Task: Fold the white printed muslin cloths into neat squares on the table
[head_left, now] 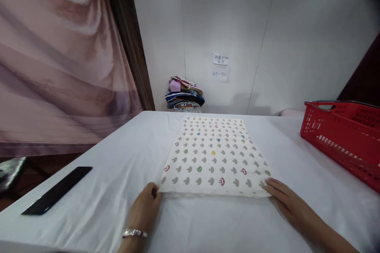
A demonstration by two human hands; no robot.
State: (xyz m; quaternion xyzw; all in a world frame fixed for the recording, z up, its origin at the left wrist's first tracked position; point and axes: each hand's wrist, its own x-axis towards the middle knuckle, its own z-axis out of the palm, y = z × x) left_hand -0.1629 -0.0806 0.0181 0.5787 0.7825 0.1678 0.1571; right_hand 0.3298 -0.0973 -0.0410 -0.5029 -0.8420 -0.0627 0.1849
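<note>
A white cloth [212, 154] printed with small grey and coloured mushrooms lies flat and folded in the middle of the white table [118, 154]. My left hand [146, 204], a silver bracelet on its wrist, pinches the cloth's near left corner with curled fingers. My right hand [282, 194] rests at the near right corner, its fingers stretched out flat against the cloth's edge.
A red plastic basket [341, 140] stands at the table's right edge. A flat black object [57, 189] lies near the left edge. A pile of folded clothes [184, 94] sits at the far edge by the white wall. A pink curtain [59, 55] hangs on the left.
</note>
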